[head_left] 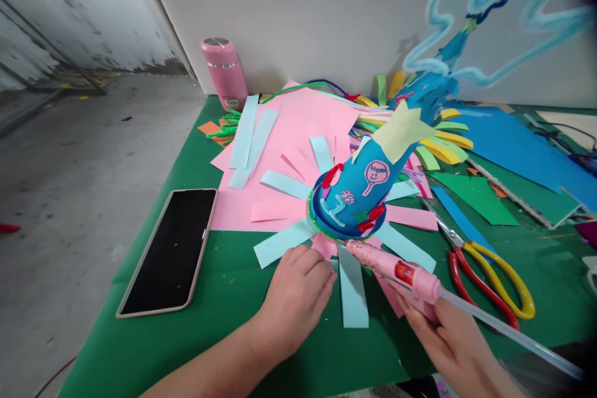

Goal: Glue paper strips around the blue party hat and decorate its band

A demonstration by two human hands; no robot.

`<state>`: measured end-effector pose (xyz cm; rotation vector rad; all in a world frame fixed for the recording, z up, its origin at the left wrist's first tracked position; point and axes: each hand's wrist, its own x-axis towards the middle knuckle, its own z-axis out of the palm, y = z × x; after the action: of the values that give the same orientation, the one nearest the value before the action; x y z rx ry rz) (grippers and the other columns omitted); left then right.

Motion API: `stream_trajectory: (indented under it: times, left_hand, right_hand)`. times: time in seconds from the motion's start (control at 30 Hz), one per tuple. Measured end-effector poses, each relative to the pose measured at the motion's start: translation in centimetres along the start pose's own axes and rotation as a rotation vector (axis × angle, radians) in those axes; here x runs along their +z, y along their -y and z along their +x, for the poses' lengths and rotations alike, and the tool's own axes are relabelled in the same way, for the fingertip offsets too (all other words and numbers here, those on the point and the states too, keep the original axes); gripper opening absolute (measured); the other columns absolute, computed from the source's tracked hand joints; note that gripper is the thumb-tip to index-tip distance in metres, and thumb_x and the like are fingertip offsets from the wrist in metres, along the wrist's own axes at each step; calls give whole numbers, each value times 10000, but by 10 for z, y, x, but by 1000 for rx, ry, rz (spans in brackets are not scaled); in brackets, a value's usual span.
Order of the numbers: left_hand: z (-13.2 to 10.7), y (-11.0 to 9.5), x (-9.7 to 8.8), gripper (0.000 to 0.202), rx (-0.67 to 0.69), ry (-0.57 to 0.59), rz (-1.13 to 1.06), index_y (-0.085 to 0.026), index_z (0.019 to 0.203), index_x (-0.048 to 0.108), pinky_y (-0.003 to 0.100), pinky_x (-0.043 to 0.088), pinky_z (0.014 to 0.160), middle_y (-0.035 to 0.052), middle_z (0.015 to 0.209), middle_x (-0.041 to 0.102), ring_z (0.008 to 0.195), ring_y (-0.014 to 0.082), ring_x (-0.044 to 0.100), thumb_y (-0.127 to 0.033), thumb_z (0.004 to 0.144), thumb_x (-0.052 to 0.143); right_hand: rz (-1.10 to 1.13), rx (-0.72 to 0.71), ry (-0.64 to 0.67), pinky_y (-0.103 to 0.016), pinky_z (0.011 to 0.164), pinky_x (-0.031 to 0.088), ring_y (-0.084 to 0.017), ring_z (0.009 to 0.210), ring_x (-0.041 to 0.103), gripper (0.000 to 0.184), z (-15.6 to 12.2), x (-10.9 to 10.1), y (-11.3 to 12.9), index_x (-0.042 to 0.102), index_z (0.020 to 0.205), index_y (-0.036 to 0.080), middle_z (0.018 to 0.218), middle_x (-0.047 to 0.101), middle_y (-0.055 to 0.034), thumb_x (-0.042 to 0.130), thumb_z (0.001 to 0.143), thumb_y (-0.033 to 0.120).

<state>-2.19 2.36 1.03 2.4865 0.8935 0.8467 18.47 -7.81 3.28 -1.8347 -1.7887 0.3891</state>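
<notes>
A blue paper cone hat (354,186) leans to the upper right, with drawings, red pipe-cleaner pieces and a pale yellow star (403,130) on it. Pink and light blue paper strips (354,292) fan out around its rim. My left hand (298,289) is closed just below the rim, its fingers at a short pink paper strip (323,245) that they partly hide. In my right hand (448,336) is a pink hot glue gun (396,270), a clear glue stick (513,336) protruding from its back. The nozzle is close to the hat's lower rim.
A phone (170,252) lies on the green table (224,336) at left. Red-and-yellow-handled scissors (485,267) rest on the right. Behind are a pink bottle (224,74), pink paper (308,112), and another blue cone (426,96) with light blue fuzzy loops (441,18).
</notes>
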Motion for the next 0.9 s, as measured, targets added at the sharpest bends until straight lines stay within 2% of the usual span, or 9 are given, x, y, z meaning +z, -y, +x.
stream_trajectory:
  times: [0.13, 0.53, 0.73, 0.83, 0.9]
  left_hand:
    - [0, 0, -1, 160, 0, 5, 5, -131, 756, 606, 305, 449, 612, 46, 716, 603, 671, 162, 531, -138, 859, 484]
    - [0, 0, 0, 171, -1, 1, 12, -149, 792, 610, 297, 453, 630, 40, 733, 613, 684, 156, 538, -151, 873, 460]
    - [0, 1, 1, 165, -4, -4, 23, -148, 794, 612, 299, 451, 622, 40, 733, 614, 687, 160, 542, -150, 871, 465]
    - [0, 1, 1, 159, -1, -9, 23, -147, 790, 609, 302, 452, 619, 37, 727, 611, 679, 159, 537, -141, 866, 469]
    - [0, 1, 1, 145, 2, -18, 18, -142, 790, 606, 305, 453, 617, 38, 726, 611, 677, 162, 537, -131, 860, 479]
  right_hand:
    - [23, 34, 23, -203, 687, 565, -196, 830, 706, 362, -1, 0, -1, 540, 1213, 185, 998, 712, -82, 455, 872, 272]
    - [-42, 36, 48, -283, 784, 550, -232, 935, 656, 407, -11, 0, -13, 514, 1247, 191, 1091, 661, -111, 475, 864, 325]
    - [-48, 69, 32, -288, 789, 550, -234, 937, 664, 365, -13, -2, -14, 562, 1187, 200, 1048, 683, -93, 470, 865, 345]
    - [-46, 58, 43, -280, 763, 557, -222, 860, 681, 313, -15, -6, -16, 600, 1100, 195, 983, 699, -91, 483, 860, 358]
    - [-40, 109, -13, -262, 701, 566, -208, 778, 685, 287, -18, -9, -18, 617, 1031, 195, 914, 706, -81, 489, 855, 382]
